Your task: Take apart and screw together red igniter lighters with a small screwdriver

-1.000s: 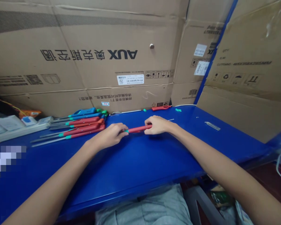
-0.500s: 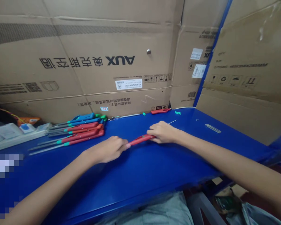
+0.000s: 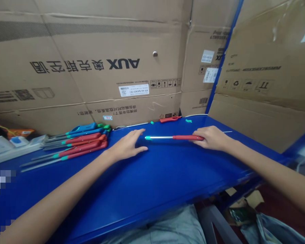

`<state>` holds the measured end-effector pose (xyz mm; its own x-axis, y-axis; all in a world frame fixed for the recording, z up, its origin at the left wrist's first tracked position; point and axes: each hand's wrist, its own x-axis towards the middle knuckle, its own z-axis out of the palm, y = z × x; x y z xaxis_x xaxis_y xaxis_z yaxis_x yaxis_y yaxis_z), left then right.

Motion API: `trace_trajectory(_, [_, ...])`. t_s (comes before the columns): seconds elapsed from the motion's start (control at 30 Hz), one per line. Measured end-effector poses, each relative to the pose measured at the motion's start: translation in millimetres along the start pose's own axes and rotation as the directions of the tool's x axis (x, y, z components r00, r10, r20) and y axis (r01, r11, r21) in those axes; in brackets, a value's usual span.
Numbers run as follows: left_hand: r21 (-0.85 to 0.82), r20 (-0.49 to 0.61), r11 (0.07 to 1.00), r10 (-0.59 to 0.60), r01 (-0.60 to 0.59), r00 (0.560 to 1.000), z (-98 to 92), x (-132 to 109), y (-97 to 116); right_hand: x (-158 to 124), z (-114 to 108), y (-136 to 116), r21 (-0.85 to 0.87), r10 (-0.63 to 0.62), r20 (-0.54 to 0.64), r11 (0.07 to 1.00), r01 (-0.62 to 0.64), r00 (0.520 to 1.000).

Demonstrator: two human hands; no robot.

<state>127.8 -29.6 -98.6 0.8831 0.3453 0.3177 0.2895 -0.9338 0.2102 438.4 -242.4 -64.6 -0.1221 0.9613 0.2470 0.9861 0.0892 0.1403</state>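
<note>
My right hand is closed around the rear end of a red-handled long-necked lighter. Its metal tube points left and carries a green piece at the tip. A thin pale rod sticks out behind that hand; where it begins is hidden. Just left of the green tip, my left hand is open, thumb and fingers spread, touching nothing. To its left lies a pile of similar lighters with red and blue handles and metal tubes.
A white power strip stands at the left of the blue table. Along the back lie a red handle piece, small green bits and a thin rod. Cardboard panels wall the back and right.
My left hand has let go of the red handle and opened. My right hand has moved right with the lighter, whose metal tube and green tip now show.
</note>
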Motion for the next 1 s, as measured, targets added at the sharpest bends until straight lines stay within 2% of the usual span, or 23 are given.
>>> trace_trajectory(0.07, [0.012, -0.005, 0.995, 0.1, -0.1, 0.995, 9.9, 18.5, 13.6, -5.9, -2.3, 1.3, -0.003, 0.0, 0.039, 1.0, 0.001, 0.999])
trace_trajectory(0.17, [-0.08, 0.075, 0.981, 0.18, -0.174, 0.981, 15.5, 34.1, 29.7, -16.3, -7.2, 4.8, -0.007, -0.018, 0.04, 1.0, 0.018, 0.999])
trace_trajectory(0.27, [-0.313, 0.26, 0.948, 0.138, -0.052, 0.956, 12.6, 38.6, 35.3, -29.1, -11.1, 7.9, -0.097, -0.112, -0.008, 0.989, 0.11, 0.994])
trace_trajectory(0.33, [-0.427, 0.411, 0.902, 0.132, 0.062, 0.902, 10.1, 40.3, 34.5, -36.0, -12.7, 6.5, -0.159, -0.156, -0.025, 0.976, 0.15, 0.988])
trace_trajectory(0.37, [-0.434, 0.416, 0.899, 0.138, 0.063, 0.899, 9.8, 41.4, 33.4, -38.3, -13.4, 4.7, -0.157, -0.142, -0.02, 0.978, 0.138, 0.99])
trace_trajectory(0.4, [-0.405, 0.36, 0.914, 0.153, 0.007, 0.921, 10.3, 42.5, 32.1, -39.8, -14.3, 2.4, -0.124, -0.102, 0.001, 0.987, 0.102, 0.995])
trace_trajectory(0.47, [-0.235, 0.121, 0.953, 0.224, -0.191, 0.967, 13.6, 44.5, 29.4, -40.4, -16.7, -2.8, -0.002, 0.024, 0.087, 1.0, -0.024, 0.996])
trace_trajectory(0.53, [-0.052, -0.073, 0.944, 0.32, -0.324, 0.944, 18.5, 45.2, 27.4, -39.8, -19.3, -8.0, 0.111, 0.128, 0.198, 0.982, -0.152, 0.972])
trace_trajectory(0.6, [-0.052, -0.097, 0.931, 0.355, -0.361, 0.93, 22.1, 43.6, 26.5, -40.2, -20.0, -12.8, 0.155, 0.171, 0.255, 0.964, -0.214, 0.952])
trace_trajectory(0.7, [-0.201, 0.045, 0.937, 0.3, -0.286, 0.953, 22.0, 37.9, 26.6, -44.4, -14.1, -19.3, 0.074, 0.167, 0.172, 0.98, -0.182, 0.971])
trace_trajectory(0.8, [-0.257, 0.165, 0.951, 0.216, -0.17, 0.962, 18.3, 30.3, 27.2, -48.2, -3.5, -24.7, -0.065, 0.135, 0.069, 0.989, -0.131, 0.988])
trace_trajectory(0.87, [-0.354, 0.188, 0.934, 0.129, -0.055, 0.974, 17.2, 24.6, 28.7, -46.1, 0.8, -29.5, -0.097, 0.122, 0.055, 0.988, -0.116, 0.991])
trace_trajectory(0.93, [-0.488, 0.196, 0.87, 0.027, 0.074, 0.98, 17.9, 18.6, 32.6, -38.3, 0.8, -38.1, -0.101, 0.104, 0.053, 0.99, -0.098, 0.993])
trace_trajectory(1.0, [-0.549, 0.176, 0.824, -0.049, 0.139, 0.983, 19.1, 12.6, 38.9, -24.3, -1.4, -51.7, -0.081, 0.07, 0.053, 0.995, -0.065, 0.996])
